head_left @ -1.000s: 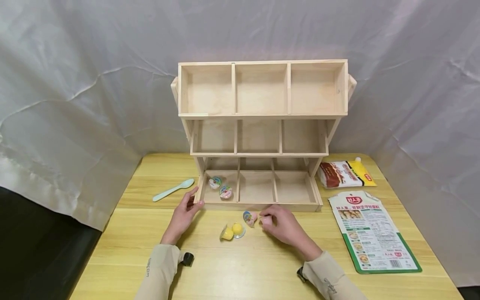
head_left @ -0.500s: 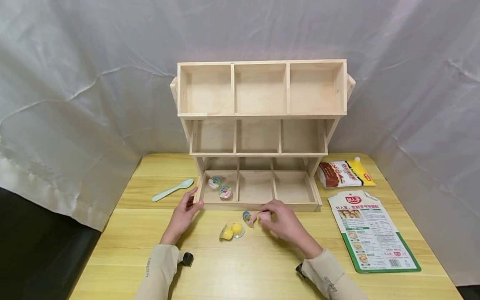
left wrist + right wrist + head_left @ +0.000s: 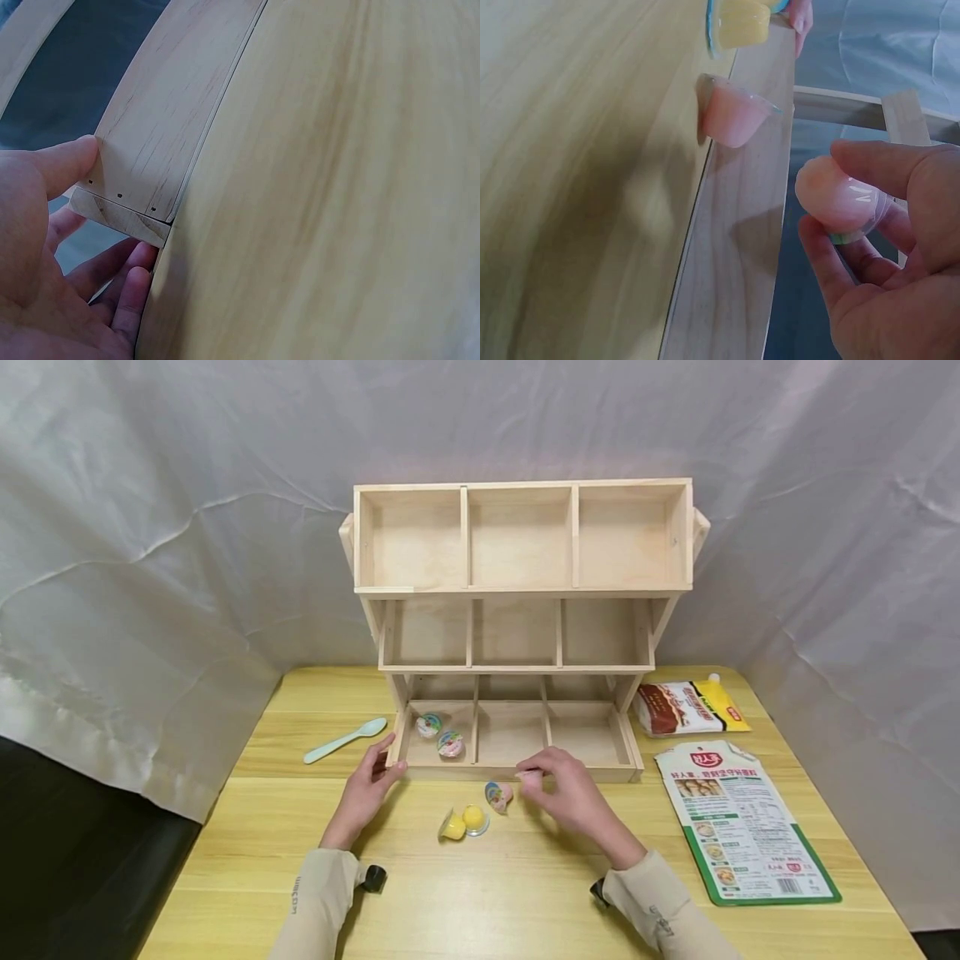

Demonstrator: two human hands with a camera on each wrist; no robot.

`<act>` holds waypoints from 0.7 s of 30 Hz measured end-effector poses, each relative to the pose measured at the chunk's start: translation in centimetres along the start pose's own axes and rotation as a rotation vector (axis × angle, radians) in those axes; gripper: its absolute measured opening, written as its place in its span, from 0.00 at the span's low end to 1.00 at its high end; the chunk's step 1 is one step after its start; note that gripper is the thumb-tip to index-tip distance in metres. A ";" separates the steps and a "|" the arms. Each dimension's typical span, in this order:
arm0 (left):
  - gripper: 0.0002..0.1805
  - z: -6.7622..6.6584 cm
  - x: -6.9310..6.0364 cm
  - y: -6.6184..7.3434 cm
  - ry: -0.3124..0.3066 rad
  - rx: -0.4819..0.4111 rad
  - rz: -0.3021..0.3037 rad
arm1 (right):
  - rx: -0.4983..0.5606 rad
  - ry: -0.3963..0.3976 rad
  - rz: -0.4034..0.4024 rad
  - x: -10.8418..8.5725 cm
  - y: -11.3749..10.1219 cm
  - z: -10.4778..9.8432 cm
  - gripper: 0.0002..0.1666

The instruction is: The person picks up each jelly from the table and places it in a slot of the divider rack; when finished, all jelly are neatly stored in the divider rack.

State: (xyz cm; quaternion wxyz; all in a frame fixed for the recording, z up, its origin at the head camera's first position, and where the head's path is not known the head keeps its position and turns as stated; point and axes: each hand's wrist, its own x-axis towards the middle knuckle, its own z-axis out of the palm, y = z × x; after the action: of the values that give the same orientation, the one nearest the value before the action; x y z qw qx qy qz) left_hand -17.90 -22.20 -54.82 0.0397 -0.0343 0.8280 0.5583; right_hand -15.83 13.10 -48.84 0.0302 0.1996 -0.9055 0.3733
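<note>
A pink jelly cup (image 3: 831, 193) is pinched between the thumb and fingers of my right hand (image 3: 567, 792), raised just in front of the bottom tray's front board. My left hand (image 3: 364, 795) grips the front left corner of the three-tier wooden shelf (image 3: 517, 772); its thumb presses the front board and its fingers reach round the side panel (image 3: 120, 217). On the table between the hands lie another pink jelly cup (image 3: 499, 797) and two yellow jelly cups (image 3: 453, 826). Two more jelly cups (image 3: 451, 744) sit in the bottom left compartment.
Left of the shelf lies a pale green spoon (image 3: 345, 741). On the right are a brown, white and yellow spouted pouch (image 3: 692, 707) and a flat green-edged packet (image 3: 750, 827). Grey curtains (image 3: 187, 568) hang behind and on both sides.
My right hand has lifted its pink jelly cup from the table, up and slightly toward the tray. The left hand stays at the shelf corner.
</note>
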 end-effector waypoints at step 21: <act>0.35 0.0 0.1 -0.1 -0.006 0.001 -0.005 | 0.052 0.070 0.014 1.1 0.2 -0.6 0.20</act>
State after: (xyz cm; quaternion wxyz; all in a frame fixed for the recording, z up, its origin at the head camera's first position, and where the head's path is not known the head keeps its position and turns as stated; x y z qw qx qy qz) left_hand -17.94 -22.22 -54.97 0.0437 -0.0344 0.8281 0.5578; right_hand -16.97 13.29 -48.36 0.0541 0.1810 -0.8952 0.4037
